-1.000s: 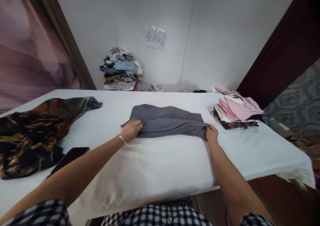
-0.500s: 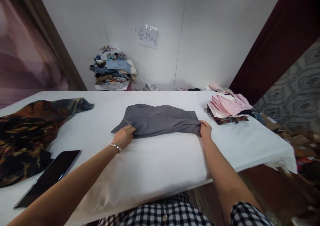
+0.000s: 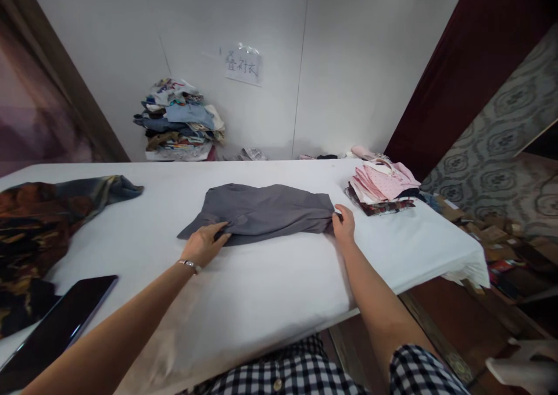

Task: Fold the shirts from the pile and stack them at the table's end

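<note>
A grey garment (image 3: 270,212), folded into a long flat strip with a few creases, lies across the white-covered table. My left hand (image 3: 204,245), with a silver bracelet at the wrist, is at its near left edge. Thumb and fingers there are parted, the fingertips resting on the cloth. At the strip's right end is my right hand (image 3: 344,223), its fingers apart and touching or just beside the edge.
Folded clothes topped by a pink shirt (image 3: 383,180) lie at the right. A patterned dark garment (image 3: 35,226) and a black tablet-like device (image 3: 61,325) are on the left. A tall clothes pile (image 3: 181,121) stands by the wall beyond the white table (image 3: 270,290).
Both hands have loosened from the grey garment, fingers spreading apart. The garment keeps its folded shape. The view has turned a little to the right.
</note>
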`<state>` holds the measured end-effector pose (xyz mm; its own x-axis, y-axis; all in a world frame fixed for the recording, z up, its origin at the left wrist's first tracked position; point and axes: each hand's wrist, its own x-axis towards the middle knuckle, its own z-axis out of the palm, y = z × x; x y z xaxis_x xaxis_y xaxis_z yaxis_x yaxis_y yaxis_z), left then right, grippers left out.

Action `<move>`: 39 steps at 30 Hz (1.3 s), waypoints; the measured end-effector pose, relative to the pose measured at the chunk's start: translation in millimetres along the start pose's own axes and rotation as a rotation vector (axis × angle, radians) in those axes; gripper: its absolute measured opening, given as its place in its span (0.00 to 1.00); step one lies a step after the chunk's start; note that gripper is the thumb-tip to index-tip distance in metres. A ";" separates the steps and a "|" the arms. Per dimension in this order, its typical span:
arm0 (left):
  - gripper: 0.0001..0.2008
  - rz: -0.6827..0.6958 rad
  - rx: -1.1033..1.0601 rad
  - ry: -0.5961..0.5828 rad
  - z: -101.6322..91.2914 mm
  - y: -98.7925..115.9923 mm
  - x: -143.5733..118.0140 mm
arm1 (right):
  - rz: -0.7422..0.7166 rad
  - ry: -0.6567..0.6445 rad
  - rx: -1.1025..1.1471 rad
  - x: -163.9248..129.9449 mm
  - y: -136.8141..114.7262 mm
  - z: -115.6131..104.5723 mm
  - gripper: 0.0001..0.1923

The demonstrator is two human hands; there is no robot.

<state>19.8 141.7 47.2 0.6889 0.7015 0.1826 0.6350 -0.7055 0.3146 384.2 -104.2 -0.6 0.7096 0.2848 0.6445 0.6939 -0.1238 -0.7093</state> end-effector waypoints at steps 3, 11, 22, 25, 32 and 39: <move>0.30 0.163 0.070 -0.024 -2.6 -0.9 -5.4 | -0.065 -0.051 -0.110 -2.3 -6.2 -7.8 0.21; 0.21 0.283 0.197 -0.018 -1.9 -26.3 -0.2 | 0.211 -0.331 -0.434 -25.8 -6.3 -47.8 0.34; 0.15 0.321 0.276 0.147 -24.0 -40.6 -12.5 | -0.014 -0.423 -0.424 -9.5 -8.9 -83.0 0.29; 0.16 0.414 0.232 0.051 -14.9 -49.0 -34.8 | -0.049 -0.514 -0.472 -25.4 -4.9 -95.1 0.26; 0.19 0.344 0.082 0.065 -10.7 -49.9 -52.2 | -0.156 -0.443 -0.297 -30.0 -25.7 -85.1 0.26; 0.18 0.357 0.034 0.081 -1.2 -16.4 -46.1 | -0.379 -0.688 -0.300 -19.2 -45.8 -28.5 0.16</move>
<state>-22.7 121.0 34.8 0.8401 0.4152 0.3490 0.3716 -0.9093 0.1872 342.3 -131.1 27.6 0.2571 0.8619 0.4371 0.9423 -0.1232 -0.3113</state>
